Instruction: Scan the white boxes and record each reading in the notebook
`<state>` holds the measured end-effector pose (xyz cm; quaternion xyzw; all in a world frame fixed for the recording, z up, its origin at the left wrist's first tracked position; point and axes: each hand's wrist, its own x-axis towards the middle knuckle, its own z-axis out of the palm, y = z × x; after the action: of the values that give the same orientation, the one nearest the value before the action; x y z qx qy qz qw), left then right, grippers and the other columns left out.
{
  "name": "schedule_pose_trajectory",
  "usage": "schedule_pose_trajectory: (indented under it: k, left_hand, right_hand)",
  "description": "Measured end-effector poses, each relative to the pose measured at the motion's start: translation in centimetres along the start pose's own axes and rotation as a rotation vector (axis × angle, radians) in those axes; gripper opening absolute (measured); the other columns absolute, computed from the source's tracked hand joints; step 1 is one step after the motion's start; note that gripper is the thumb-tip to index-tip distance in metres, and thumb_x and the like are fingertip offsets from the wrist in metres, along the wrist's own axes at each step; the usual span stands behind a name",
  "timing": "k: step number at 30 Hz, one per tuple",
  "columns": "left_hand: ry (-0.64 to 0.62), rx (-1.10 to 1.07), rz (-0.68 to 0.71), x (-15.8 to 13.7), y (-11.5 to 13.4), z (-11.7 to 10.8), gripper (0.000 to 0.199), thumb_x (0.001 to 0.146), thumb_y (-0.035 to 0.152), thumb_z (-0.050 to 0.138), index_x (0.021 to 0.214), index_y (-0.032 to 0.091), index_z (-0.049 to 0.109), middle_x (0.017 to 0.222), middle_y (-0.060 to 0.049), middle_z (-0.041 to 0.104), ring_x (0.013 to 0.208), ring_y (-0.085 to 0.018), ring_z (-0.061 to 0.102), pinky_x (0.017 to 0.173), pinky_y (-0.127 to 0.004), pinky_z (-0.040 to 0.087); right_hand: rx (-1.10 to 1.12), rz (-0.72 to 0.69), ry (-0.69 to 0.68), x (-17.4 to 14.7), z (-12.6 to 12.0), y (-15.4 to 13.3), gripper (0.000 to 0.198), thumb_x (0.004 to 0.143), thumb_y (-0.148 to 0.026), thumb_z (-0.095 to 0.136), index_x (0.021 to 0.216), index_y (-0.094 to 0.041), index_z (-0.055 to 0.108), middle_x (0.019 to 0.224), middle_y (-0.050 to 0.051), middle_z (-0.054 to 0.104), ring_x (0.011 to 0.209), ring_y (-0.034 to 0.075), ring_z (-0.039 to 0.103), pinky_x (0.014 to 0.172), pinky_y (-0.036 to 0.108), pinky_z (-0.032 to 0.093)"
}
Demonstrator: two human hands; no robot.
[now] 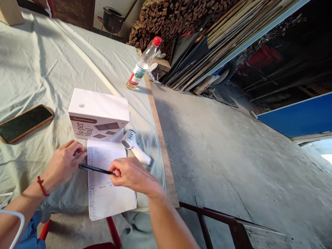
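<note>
1. The right hand [127,173] grips a pen [97,169] above the notebook [111,202].
2. The left hand [64,159] curls by the pen's other end; whether it pinches anything, I can't tell.
3. A box [100,103] stands at the notebook's top edge.
4. Around it: thermometer [137,150] right, phone [26,123] left, bottle [141,67] farther back.

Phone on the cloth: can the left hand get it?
Probably yes: the phone lies near the left hand, with just cloth between them. That hand is also beside the pen; I can't tell if it's gripping it.
</note>
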<state>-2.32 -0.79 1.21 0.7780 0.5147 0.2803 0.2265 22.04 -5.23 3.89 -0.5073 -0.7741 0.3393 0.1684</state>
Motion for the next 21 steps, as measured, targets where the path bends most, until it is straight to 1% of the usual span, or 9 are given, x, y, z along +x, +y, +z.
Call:
schedule_pose_trajectory:
  k: [3, 5, 6, 8, 10, 13, 16, 19, 21]
  left_hand:
    - [-0.039, 0.036, 0.110, -0.6, -0.1, 1.0, 0.021, 0.095, 0.033, 0.051, 0.092, 0.021, 0.068, 0.088, -0.004, 0.066, 0.077, -0.019, 0.063, 0.067, -0.030, 0.050]
    - [-0.041, 0.079, 0.166, -0.7, -0.4, 1.7, 0.022, 0.097, 0.031, 0.050, 0.096, 0.021, 0.071, 0.089, -0.005, 0.067, 0.079, -0.021, 0.063, 0.069, -0.032, 0.050]
    - [-0.037, 0.100, 0.188, -0.7, -0.6, 2.0, 0.022, 0.097, 0.029, 0.051, 0.096, 0.021, 0.071, 0.088, -0.006, 0.067, 0.079, -0.022, 0.063, 0.069, -0.033, 0.050]
    - [-0.034, 0.127, 0.203, -0.6, -0.8, 2.5, 0.020, 0.097, 0.026, 0.053, 0.095, 0.022, 0.072, 0.087, -0.005, 0.067, 0.079, -0.023, 0.062, 0.070, -0.034, 0.050]
    - [-0.047, 0.137, 0.187, -0.4, -0.8, 2.8, 0.016, 0.095, 0.023, 0.056, 0.095, 0.023, 0.072, 0.087, -0.005, 0.066, 0.081, -0.023, 0.062, 0.073, -0.035, 0.049]
    - [-0.085, 0.154, 0.140, -0.2, -0.6, 2.9, 0.010, 0.091, 0.022, 0.062, 0.092, 0.023, 0.072, 0.087, -0.005, 0.065, 0.082, -0.025, 0.062, 0.075, -0.037, 0.048]
    - [-0.122, 0.188, 0.102, 0.1, -0.3, 2.8, 0.007, 0.090, 0.021, 0.064, 0.090, 0.021, 0.072, 0.086, -0.006, 0.065, 0.083, -0.026, 0.063, 0.076, -0.039, 0.048]
    - [-0.159, 0.235, 0.081, 0.3, 0.0, 2.7, 0.008, 0.091, 0.022, 0.064, 0.090, 0.020, 0.071, 0.089, -0.007, 0.067, 0.085, -0.027, 0.064, 0.078, -0.039, 0.049]
    - [-0.174, 0.255, 0.078, 0.4, 0.1, 2.7, 0.008, 0.091, 0.023, 0.063, 0.091, 0.020, 0.071, 0.091, -0.007, 0.068, 0.085, -0.026, 0.064, 0.078, -0.039, 0.050]
  right_hand:
    - [0.338, 0.034, 0.306, 0.5, -0.2, 0.0, 0.003, 0.072, -0.020, 0.060, 0.071, -0.023, 0.062, 0.064, -0.003, 0.062, 0.058, 0.013, 0.054, 0.059, 0.027, 0.042]
    - [0.513, 0.087, 0.483, 1.0, 0.9, -0.1, 0.003, 0.072, -0.026, 0.060, 0.071, -0.023, 0.061, 0.066, -0.001, 0.064, 0.060, 0.015, 0.057, 0.058, 0.028, 0.045]
    - [0.584, 0.111, 0.528, 1.3, 1.7, -0.2, 0.005, 0.072, -0.028, 0.060, 0.073, -0.023, 0.061, 0.067, -0.001, 0.064, 0.061, 0.015, 0.058, 0.058, 0.028, 0.046]
    - [0.681, 0.134, 0.540, 1.8, 3.6, -0.3, 0.011, 0.075, -0.032, 0.060, 0.081, -0.022, 0.064, 0.070, 0.001, 0.067, 0.062, 0.016, 0.060, 0.059, 0.028, 0.049]
    - [0.680, 0.144, 0.520, 2.1, 5.3, -0.2, 0.015, 0.078, -0.034, 0.061, 0.086, -0.022, 0.066, 0.074, 0.002, 0.070, 0.066, 0.016, 0.062, 0.064, 0.029, 0.052]
    - [0.606, 0.198, 0.522, 2.3, 6.9, 0.3, 0.013, 0.075, -0.034, 0.063, 0.081, -0.022, 0.063, 0.068, 0.000, 0.066, 0.059, 0.015, 0.058, 0.061, 0.028, 0.051]
    - [0.541, 0.198, 0.567, 2.4, 7.7, 0.9, 0.012, 0.075, -0.035, 0.062, 0.077, -0.023, 0.059, 0.063, -0.002, 0.061, 0.054, 0.013, 0.052, 0.058, 0.027, 0.049]
    - [0.480, 0.143, 0.608, 2.5, 7.8, 1.2, 0.013, 0.079, -0.036, 0.060, 0.078, -0.023, 0.059, 0.065, -0.001, 0.061, 0.055, 0.013, 0.052, 0.060, 0.028, 0.049]
    - [0.472, 0.136, 0.607, 2.7, 7.9, 1.3, 0.015, 0.082, -0.037, 0.060, 0.080, -0.022, 0.060, 0.067, -0.001, 0.062, 0.056, 0.014, 0.053, 0.061, 0.028, 0.050]
